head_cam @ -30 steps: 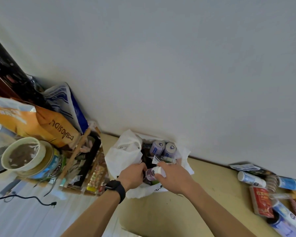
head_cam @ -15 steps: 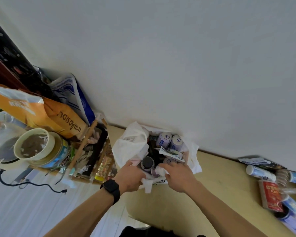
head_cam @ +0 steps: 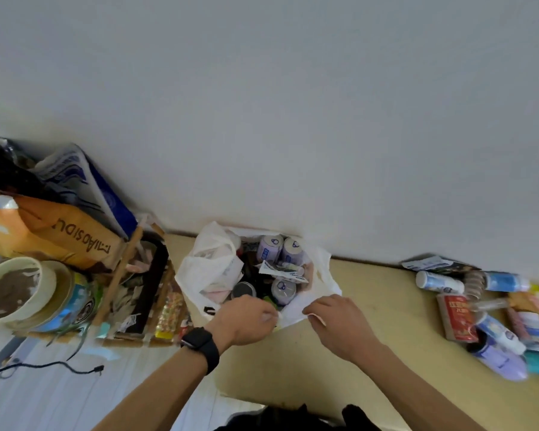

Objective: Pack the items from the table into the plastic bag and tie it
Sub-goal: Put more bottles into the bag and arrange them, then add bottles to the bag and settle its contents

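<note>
A white plastic bag [head_cam: 209,269] stands open on the yellow table [head_cam: 386,337] against the wall. Inside it I see pale purple cans [head_cam: 269,247], a dark-lidded jar [head_cam: 243,290] and a flat sachet [head_cam: 282,270]. My left hand [head_cam: 246,318], with a black watch on the wrist, pinches the bag's near rim. My right hand [head_cam: 336,321] pinches the near rim a little further right. A heap of bottles, tubes and a red packet [head_cam: 456,317] lies on the table at the far right.
A wooden crate [head_cam: 131,275] of clutter stands left of the bag. Behind it lean an orange sack [head_cam: 59,234] and a blue-white bag [head_cam: 84,178]. A round tub [head_cam: 16,290] sits at the far left. A black cable [head_cam: 44,367] trails over the white surface below.
My right hand has let go of the small purple bottle, which now sits in the bag, and moved to the bag's near rim. The left hand has shifted along the rim.
</note>
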`<state>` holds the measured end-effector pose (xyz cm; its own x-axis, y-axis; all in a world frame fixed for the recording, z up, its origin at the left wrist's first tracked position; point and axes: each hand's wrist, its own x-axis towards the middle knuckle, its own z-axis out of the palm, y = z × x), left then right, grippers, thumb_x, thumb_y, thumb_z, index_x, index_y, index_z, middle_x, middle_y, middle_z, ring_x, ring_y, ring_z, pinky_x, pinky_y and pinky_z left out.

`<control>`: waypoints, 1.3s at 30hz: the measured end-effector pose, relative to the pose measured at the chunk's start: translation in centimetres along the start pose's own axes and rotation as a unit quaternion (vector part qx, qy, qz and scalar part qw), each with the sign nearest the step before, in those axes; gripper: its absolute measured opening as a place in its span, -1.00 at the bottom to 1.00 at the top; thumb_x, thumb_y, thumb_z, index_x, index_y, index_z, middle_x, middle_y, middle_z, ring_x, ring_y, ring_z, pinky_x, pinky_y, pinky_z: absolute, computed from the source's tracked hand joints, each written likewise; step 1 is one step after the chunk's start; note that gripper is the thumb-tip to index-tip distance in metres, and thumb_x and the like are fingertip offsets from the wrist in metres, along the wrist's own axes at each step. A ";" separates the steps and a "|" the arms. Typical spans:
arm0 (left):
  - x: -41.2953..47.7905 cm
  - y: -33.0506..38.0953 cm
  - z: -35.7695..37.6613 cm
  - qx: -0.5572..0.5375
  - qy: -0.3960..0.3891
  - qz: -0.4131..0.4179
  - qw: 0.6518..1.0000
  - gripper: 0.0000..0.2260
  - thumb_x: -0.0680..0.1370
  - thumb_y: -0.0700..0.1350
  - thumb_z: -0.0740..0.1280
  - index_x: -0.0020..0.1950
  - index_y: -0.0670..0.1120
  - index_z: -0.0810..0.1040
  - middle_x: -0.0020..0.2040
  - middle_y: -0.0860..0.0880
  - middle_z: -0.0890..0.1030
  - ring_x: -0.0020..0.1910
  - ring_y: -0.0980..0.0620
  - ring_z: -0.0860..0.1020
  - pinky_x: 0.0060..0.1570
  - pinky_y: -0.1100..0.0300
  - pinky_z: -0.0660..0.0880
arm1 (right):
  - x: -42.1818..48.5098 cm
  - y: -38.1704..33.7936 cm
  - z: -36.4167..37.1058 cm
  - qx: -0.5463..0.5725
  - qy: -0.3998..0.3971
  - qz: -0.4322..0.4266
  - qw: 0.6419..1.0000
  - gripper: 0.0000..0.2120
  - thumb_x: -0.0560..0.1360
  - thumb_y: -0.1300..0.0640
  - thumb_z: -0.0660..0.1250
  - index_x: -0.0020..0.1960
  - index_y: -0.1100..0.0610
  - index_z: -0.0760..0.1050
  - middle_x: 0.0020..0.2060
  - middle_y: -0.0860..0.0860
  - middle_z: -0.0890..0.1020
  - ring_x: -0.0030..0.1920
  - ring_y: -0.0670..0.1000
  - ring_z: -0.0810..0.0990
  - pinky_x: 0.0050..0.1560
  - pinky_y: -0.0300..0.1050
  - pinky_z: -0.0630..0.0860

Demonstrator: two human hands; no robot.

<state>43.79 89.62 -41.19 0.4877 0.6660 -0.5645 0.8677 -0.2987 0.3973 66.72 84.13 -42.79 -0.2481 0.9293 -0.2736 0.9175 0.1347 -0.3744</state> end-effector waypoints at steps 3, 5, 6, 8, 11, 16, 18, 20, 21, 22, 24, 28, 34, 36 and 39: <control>2.4 3.9 -1.3 -0.053 0.033 0.039 0.997 -0.69 0.59 0.17 0.16 0.21 0.16 0.59 0.12 0.21 0.64 0.05 0.18 0.59 0.07 0.15 0.55 | -3.4 1.7 -1.6 0.114 0.109 0.081 0.984 -0.71 0.58 0.01 0.26 0.29 -0.08 0.52 0.21 -0.14 0.59 0.26 -0.06 0.49 0.25 -0.15 0.40; 4.3 7.2 -2.0 -0.067 0.069 0.067 0.993 -0.74 0.62 0.11 0.17 0.17 0.15 0.61 0.08 0.19 0.65 0.01 0.18 0.59 0.04 0.15 0.55 | -5.9 3.6 -2.7 0.145 0.189 0.138 0.961 -0.71 0.55 0.06 0.34 0.26 -0.03 0.55 0.17 -0.14 0.60 0.21 -0.08 0.53 0.16 -0.23 0.43; 5.4 8.9 -2.2 -0.083 0.084 0.077 0.990 -0.76 0.62 0.08 0.18 0.16 0.14 0.61 0.08 0.18 0.65 0.03 0.18 0.59 0.06 0.14 0.54 | -7.1 4.7 -3.2 0.152 0.226 0.165 0.948 -0.72 0.53 0.08 0.37 0.24 -0.02 0.56 0.14 -0.17 0.59 0.19 -0.09 0.54 0.13 -0.27 0.42; 7.6 12.5 -2.2 -0.120 0.101 0.089 0.984 -0.78 0.63 0.02 0.21 0.18 0.12 0.62 0.11 0.17 0.65 0.09 0.18 0.58 0.13 0.18 0.52 | -9.6 7.3 -4.1 0.158 0.283 0.216 0.921 -0.71 0.50 0.11 0.41 0.21 -0.02 0.56 0.10 -0.25 0.53 0.16 -0.12 0.53 0.10 -0.30 0.39; 10.9 18.2 -1.3 -0.110 0.099 0.117 0.982 -0.76 0.62 0.00 0.23 0.24 0.10 0.59 0.19 0.15 0.63 0.18 0.15 0.56 0.19 0.23 0.46 | -13.3 11.5 -4.8 0.176 0.328 0.282 0.884 -0.70 0.50 0.11 0.42 0.21 -0.06 0.53 0.08 -0.23 0.54 0.11 -0.11 0.54 0.05 -0.24 0.43; 15.6 26.6 2.7 -0.074 0.040 0.138 0.987 -0.75 0.59 0.03 0.23 0.24 0.13 0.55 0.13 0.15 0.62 0.14 0.10 0.57 0.13 0.12 0.51 | -18.8 18.6 -3.8 0.191 0.338 0.398 0.831 -0.65 0.47 0.12 0.45 0.25 0.01 0.54 0.10 -0.06 0.63 0.11 0.03 0.58 -0.02 -0.18 0.44; 17.0 29.4 4.5 -0.067 -0.003 0.118 0.991 -0.71 0.57 0.05 0.26 0.29 0.12 0.50 0.17 0.12 0.59 0.17 0.08 0.55 0.14 0.10 0.51 | -20.4 21.5 -2.5 0.206 0.305 0.443 0.817 -0.59 0.46 0.09 0.46 0.29 0.04 0.51 0.19 0.00 0.61 0.20 0.08 0.55 0.07 -0.13 0.44; 18.5 31.9 6.4 -0.093 -0.044 0.089 0.991 -0.63 0.57 0.06 0.30 0.36 0.04 0.45 0.22 0.07 0.55 0.18 0.05 0.54 0.14 0.12 0.50 | -21.6 24.3 -1.5 0.214 0.250 0.474 0.817 -0.53 0.47 0.05 0.43 0.35 0.05 0.46 0.25 0.02 0.58 0.24 0.11 0.51 0.13 -0.08 0.43; 19.0 33.3 7.0 -0.118 -0.062 0.065 0.989 -0.60 0.56 0.08 0.32 0.37 0.01 0.44 0.21 0.05 0.54 0.16 0.04 0.53 0.12 0.13 0.49 | -22.0 25.7 -1.0 0.215 0.220 0.483 0.820 -0.51 0.48 0.03 0.42 0.37 0.06 0.43 0.27 0.03 0.55 0.25 0.12 0.48 0.16 -0.05 0.42; 19.8 34.4 7.8 -0.149 -0.080 0.035 0.985 -0.58 0.55 0.10 0.34 0.36 -0.01 0.43 0.18 0.05 0.53 0.12 0.03 0.53 0.09 0.15 0.47 | -22.2 27.1 -0.7 0.211 0.191 0.487 0.826 -0.49 0.49 0.01 0.41 0.39 0.07 0.40 0.31 0.04 0.52 0.26 0.13 0.46 0.18 -0.03 0.42; 21.5 36.0 9.7 -0.207 -0.112 -0.024 0.972 -0.63 0.52 0.12 0.38 0.26 0.01 0.45 0.09 0.08 0.52 0.06 0.04 0.51 0.07 0.17 0.43 | -22.4 29.3 0.1 0.195 0.133 0.487 0.841 -0.46 0.49 -0.01 0.38 0.43 0.06 0.35 0.37 0.05 0.45 0.30 0.14 0.42 0.22 0.00 0.43; 25.0 38.0 13.9 -0.259 -0.101 -0.101 0.955 -0.58 0.40 0.16 0.46 0.19 0.05 0.52 0.13 0.04 0.64 0.07 0.00 0.60 0.17 0.07 0.51 | -22.0 32.2 1.6 0.146 0.040 0.450 0.880 -0.35 0.50 -0.05 0.34 0.51 0.02 0.19 0.52 0.01 0.23 0.42 0.12 0.29 0.32 0.01 0.40; 28.2 39.8 17.7 -0.303 -0.062 -0.167 0.936 -0.54 0.42 0.16 0.48 0.19 -0.07 0.49 0.09 -0.06 0.64 -0.08 -0.02 0.59 -0.02 0.13 0.50 | -21.1 33.8 3.5 0.083 0.022 0.447 0.890 -0.33 0.49 -0.04 0.35 0.50 -0.02 0.13 0.40 0.05 0.27 0.30 0.11 0.36 0.18 -0.01 0.47; 28.7 39.8 18.3 -0.300 -0.054 -0.180 0.935 -0.42 0.40 0.13 0.50 0.27 -0.12 0.41 0.13 -0.08 0.63 -0.03 -0.06 0.61 0.06 0.07 0.55 | -21.0 34.0 4.0 0.094 0.010 0.450 0.888 -0.36 0.48 -0.09 0.35 0.46 -0.01 0.17 0.31 0.05 0.33 0.23 0.09 0.41 0.12 -0.03 0.49; 28.1 39.0 18.3 -0.274 -0.091 -0.177 0.941 -0.39 0.42 0.05 0.50 0.31 -0.09 0.26 0.01 -0.01 0.58 -0.09 0.00 0.57 -0.06 0.14 0.47 | -21.5 33.9 5.2 0.115 -0.026 0.439 0.891 -0.34 0.46 -0.16 0.35 0.43 0.03 0.18 0.26 0.03 0.42 0.20 0.06 0.45 0.12 -0.04 0.50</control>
<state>93.12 84.17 -54.78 0.2294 0.5151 -0.8259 0.8235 0.3496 0.4468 101.55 66.93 -54.21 0.5143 0.6230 -0.5894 0.6783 -0.7160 -0.1650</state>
